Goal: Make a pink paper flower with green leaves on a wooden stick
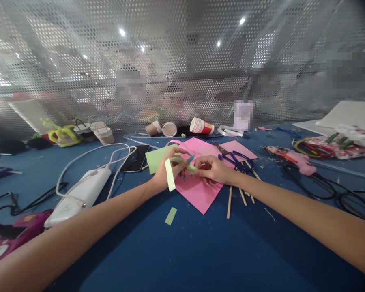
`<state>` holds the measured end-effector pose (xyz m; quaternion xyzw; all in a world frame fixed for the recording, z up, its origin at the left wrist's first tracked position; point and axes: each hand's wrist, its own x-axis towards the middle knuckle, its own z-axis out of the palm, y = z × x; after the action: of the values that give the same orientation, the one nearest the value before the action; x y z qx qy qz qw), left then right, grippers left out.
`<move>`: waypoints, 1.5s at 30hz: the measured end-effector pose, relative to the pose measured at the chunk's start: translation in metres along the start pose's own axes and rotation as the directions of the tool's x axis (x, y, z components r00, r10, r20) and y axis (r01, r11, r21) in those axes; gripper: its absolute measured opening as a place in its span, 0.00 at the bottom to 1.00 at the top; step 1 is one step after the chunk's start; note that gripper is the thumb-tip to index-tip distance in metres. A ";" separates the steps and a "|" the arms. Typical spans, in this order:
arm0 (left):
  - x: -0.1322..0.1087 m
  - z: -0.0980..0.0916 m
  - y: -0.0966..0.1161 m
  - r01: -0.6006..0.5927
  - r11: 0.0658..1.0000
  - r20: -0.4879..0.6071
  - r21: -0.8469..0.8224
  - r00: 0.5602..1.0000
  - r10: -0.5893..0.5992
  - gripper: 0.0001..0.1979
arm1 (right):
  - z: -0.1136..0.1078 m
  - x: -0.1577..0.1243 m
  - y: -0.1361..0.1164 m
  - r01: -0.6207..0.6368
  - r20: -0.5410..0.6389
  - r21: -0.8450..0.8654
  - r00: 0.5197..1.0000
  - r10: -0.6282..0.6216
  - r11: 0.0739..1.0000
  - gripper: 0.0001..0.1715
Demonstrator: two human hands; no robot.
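Observation:
My left hand [167,170] and my right hand [211,168] meet over a pink paper sheet [197,190] on the blue table. Both pinch a light green paper strip [170,174]; one end hangs down from my left fingers, the other runs toward my right fingers. My nails are painted teal. A small green paper offcut [170,216] lies on the table below my left hand. Scissors [231,158] with dark blue handles rest just behind my right hand. Several thin wooden sticks [229,201] lie under and beside my right wrist.
A white power pack with cables [82,192] and a black phone [135,159] lie left. Green paper [158,158], paper cups [200,125], a pink glue gun [295,158] and black cables [331,190] surround the work spot. A perforated metal screen [182,61] closes the back.

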<state>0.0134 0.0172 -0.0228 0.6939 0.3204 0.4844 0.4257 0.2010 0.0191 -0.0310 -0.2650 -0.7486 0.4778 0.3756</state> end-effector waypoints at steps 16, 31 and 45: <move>0.004 0.002 0.005 0.223 0.962 0.184 -0.159 0.964 -0.193 0.24 | -0.001 -0.004 -0.003 0.426 -0.006 -0.654 0.823 -0.567 0.625 0.11; 0.004 0.000 0.002 0.070 0.996 -0.042 -0.047 0.996 -0.072 0.17 | -0.002 -0.009 -0.010 0.290 0.039 -0.812 0.894 -0.447 0.507 0.19; -0.004 0.001 0.004 -0.058 0.987 -0.140 0.152 0.987 0.080 0.11 | 0.007 -0.001 -0.004 0.064 -0.208 -0.338 0.968 -0.141 0.939 0.23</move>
<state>0.0131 0.0122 -0.0212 0.6970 0.3613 0.5231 0.3317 0.1957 0.0134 -0.0295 -0.3376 -0.7822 0.2919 0.4347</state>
